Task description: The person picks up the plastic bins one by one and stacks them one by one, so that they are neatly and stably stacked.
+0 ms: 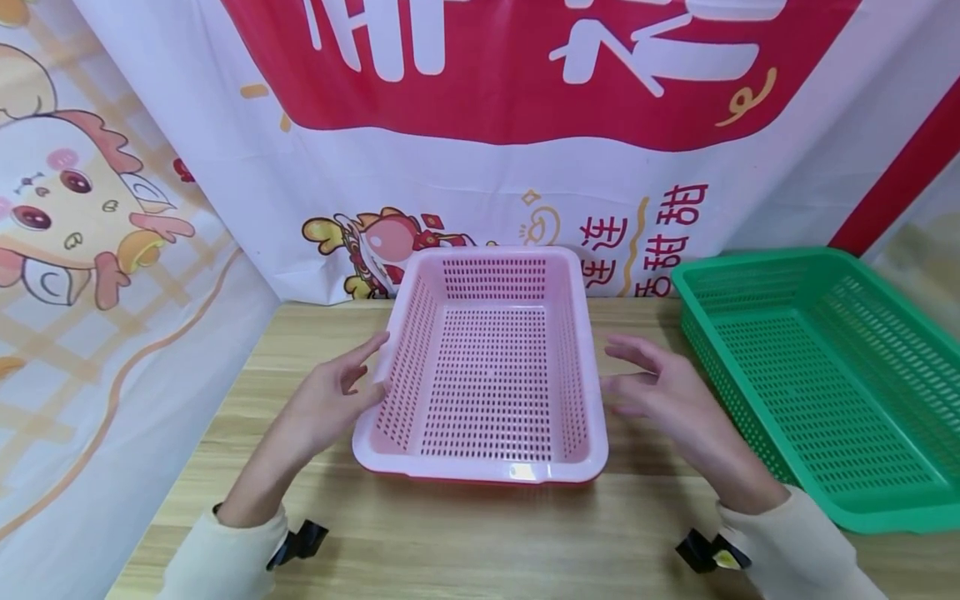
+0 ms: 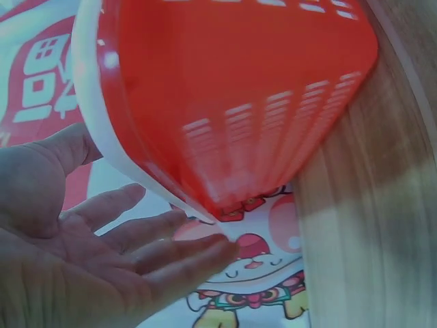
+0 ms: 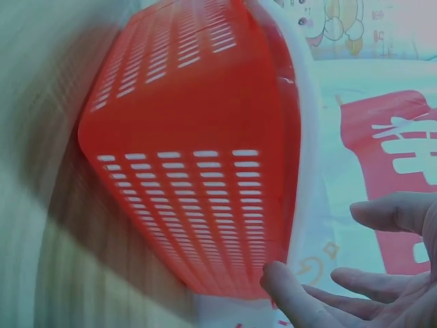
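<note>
A pale pink slotted plastic basket [image 1: 472, 465] stands in the middle of the wooden table, nested inside a red basket [image 3: 184, 116] whose outer wall shows in both wrist views. My left hand [image 1: 333, 404] is at the pink basket's left rim, its thumb and fingertips overlapping that rim in the head view. Its fingers are spread and nearly straight in the left wrist view. To the right of the baskets, my right hand [image 1: 663, 396] has its fingers loosely bent, fingertips close to the right rim. Neither hand grips anything.
A green slotted basket [image 1: 738, 400] stands at the right, close beside my right forearm. Printed cloth [image 1: 480, 192] hangs behind the table, and another printed cloth [image 1: 172, 333] borders it on the left. The wooden tabletop [image 1: 465, 542] extends in front of the baskets.
</note>
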A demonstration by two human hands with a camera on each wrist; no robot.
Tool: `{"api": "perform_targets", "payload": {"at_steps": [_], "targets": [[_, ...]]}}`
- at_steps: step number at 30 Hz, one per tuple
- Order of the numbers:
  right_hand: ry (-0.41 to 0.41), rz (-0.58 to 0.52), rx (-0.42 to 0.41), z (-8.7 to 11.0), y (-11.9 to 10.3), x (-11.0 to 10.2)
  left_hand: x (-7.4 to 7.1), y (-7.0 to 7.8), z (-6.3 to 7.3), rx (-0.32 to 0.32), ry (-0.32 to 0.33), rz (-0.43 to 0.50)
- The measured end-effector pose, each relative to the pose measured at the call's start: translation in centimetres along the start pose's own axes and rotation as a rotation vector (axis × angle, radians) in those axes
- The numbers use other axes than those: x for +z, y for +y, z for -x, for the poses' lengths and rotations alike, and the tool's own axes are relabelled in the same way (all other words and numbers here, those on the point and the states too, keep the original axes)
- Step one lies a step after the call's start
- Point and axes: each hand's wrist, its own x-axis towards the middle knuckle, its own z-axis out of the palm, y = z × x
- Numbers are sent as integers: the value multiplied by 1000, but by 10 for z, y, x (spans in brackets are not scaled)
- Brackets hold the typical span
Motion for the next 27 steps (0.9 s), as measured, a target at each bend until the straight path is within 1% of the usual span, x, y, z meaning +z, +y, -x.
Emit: {"api": "perform_targets", "payload": {"at_steps": [3, 7, 12, 17, 20, 24, 27], "targets": [[33, 43, -45, 6, 1, -6, 4, 6, 7, 40, 38, -60], [95, 127, -89, 14, 2, -14, 12, 15, 16, 101, 73, -90], [191, 222, -153, 23, 5, -24, 27, 25, 22, 163, 98, -103], [291, 301, -234, 32, 9, -36, 46, 35, 25, 230, 126, -82], [325, 333, -250, 38, 12, -44, 58, 44, 27, 264, 124, -52], [355, 366, -224, 44, 17, -54, 74, 57, 29, 294, 96, -7], [381, 383, -213, 46, 21, -62, 86, 66, 27, 312, 86, 26]]}}
